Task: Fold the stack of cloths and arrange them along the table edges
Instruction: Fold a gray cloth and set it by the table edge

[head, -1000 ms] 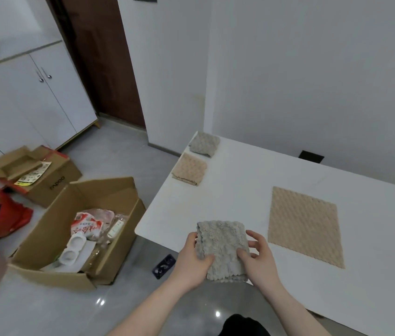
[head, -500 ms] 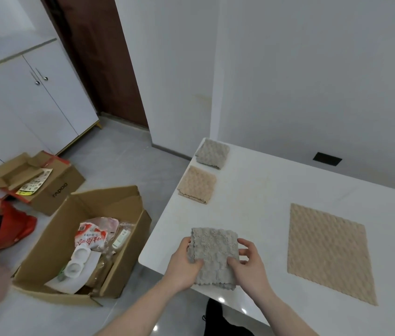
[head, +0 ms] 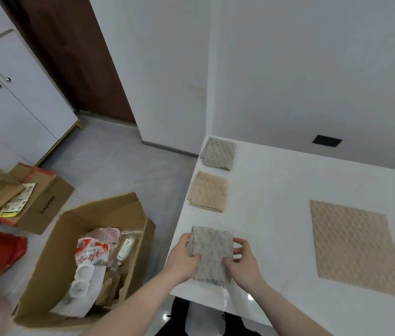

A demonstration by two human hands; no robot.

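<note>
**Now both hands hold a folded grey cloth at the worktop's left edge**

Both hands grip one folded grey cloth (head: 209, 254) near the front-left corner of the white worktop (head: 271, 214). The left hand (head: 182, 259) clasps its left side, thumb on top and fingers curled under the edge; the right hand (head: 242, 259) pinches its right side, thumb pressed on the fabric and fingers (head: 239, 244) bent beside the border. Whether the cloth lies flat on the surface or is slightly lifted cannot be told.

Further along the same left edge lie a folded beige cloth (head: 208, 191) and, beyond it by the far corner, another folded grey cloth (head: 219, 154), each apart from the next. An unfolded beige cloth (head: 354, 246) lies spread flat to the right, well apart from the hands. On the floor to the left stands an open cardboard box (head: 53, 258) holding packets.
</note>
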